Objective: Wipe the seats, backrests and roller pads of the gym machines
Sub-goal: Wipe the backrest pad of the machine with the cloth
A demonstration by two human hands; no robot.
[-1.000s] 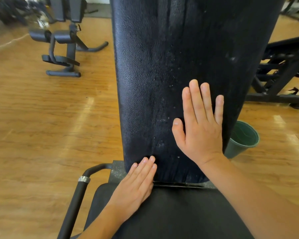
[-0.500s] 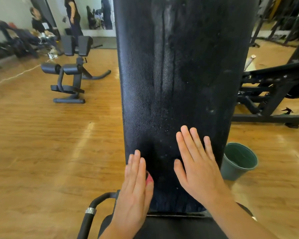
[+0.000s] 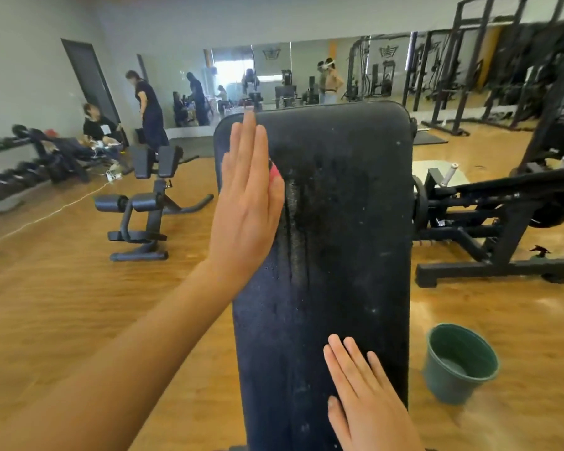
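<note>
We press our left hand [image 3: 246, 193] flat, fingers straight and together, on the upper left of the upright black backrest [image 3: 345, 229]. A bit of red wiper [image 3: 275, 173] shows beside the palm. Our right hand [image 3: 368, 398] lies flat with fingers relaxed on the backrest's lower part. 1 green bucket [image 3: 450, 382] stands on the floor just right of it.

No legible txt or nos. anywhere; wall emblems [image 3: 386, 52] in bkgd maybe logos, too blurry to read.
</note>
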